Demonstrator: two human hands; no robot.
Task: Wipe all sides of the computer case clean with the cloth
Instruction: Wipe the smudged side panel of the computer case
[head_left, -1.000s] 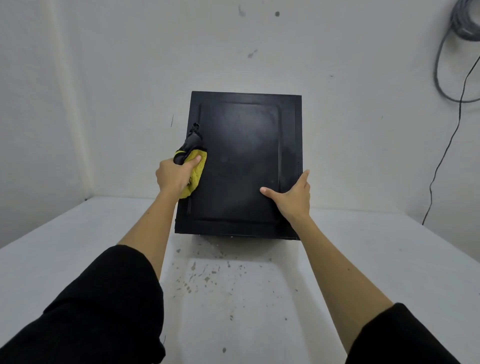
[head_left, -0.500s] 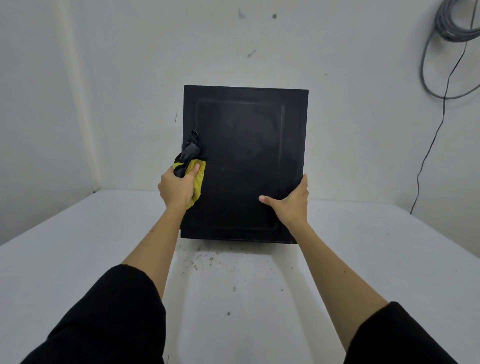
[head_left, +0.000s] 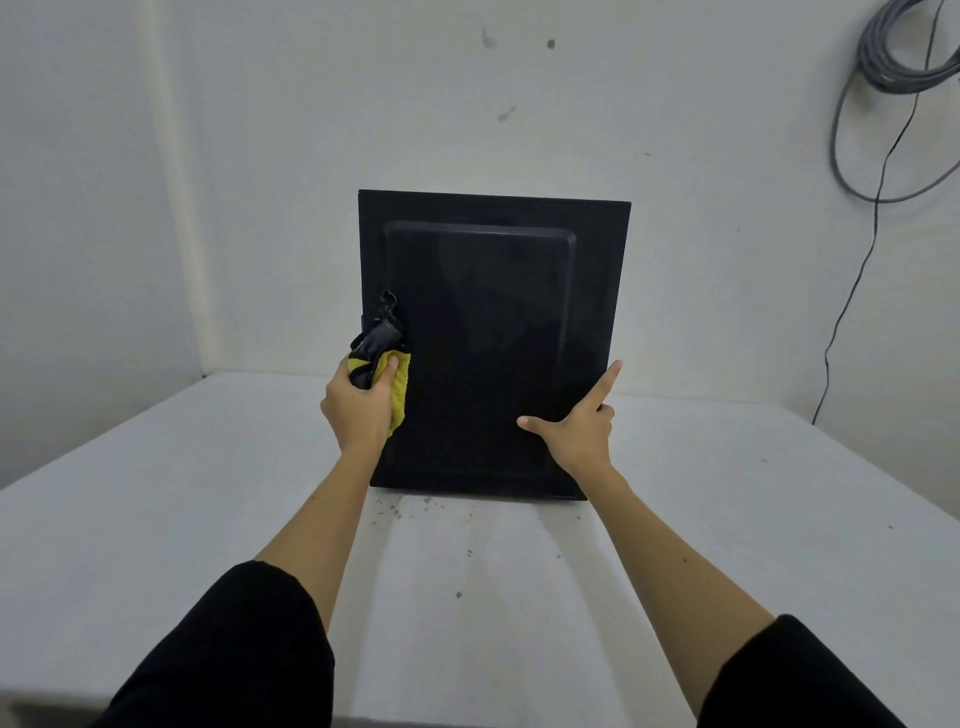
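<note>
Black computer case (head_left: 493, 338) standing upright near the middle of a white table (head_left: 727, 519), its lower edge on the tabletop, its wide side panel with a raised rectangular area facing the camera, a little tilted. Left hand (head_left: 358, 405) at the left edge of the case, low on the panel, fingers curled around a bunched cloth (head_left: 396, 387), yellow with a black part sticking up above the hand; thumb lying over the yellow part, cloth pressed against the panel near its left border. Right hand (head_left: 582, 431) at the lower right of the case, gripping its right edge: thumb stretched flat across the front panel and pointing left, index finger pointing up along the right edge, the other fingers hidden behind the edge, so not possible to say exactly how these lie. Both forearms bare, black sleeves (head_left: 249, 649) pushed up near the elbows at the bottom of the view. Small dark specks (head_left: 400, 512) on the table just in front of the case bottom. White wall behind, with a few dark marks; a grey cable coil (head_left: 893, 57) hanging at the upper right, and 1 thin black wire (head_left: 857, 291) running down the wall toward the far right corner of the table.
</note>
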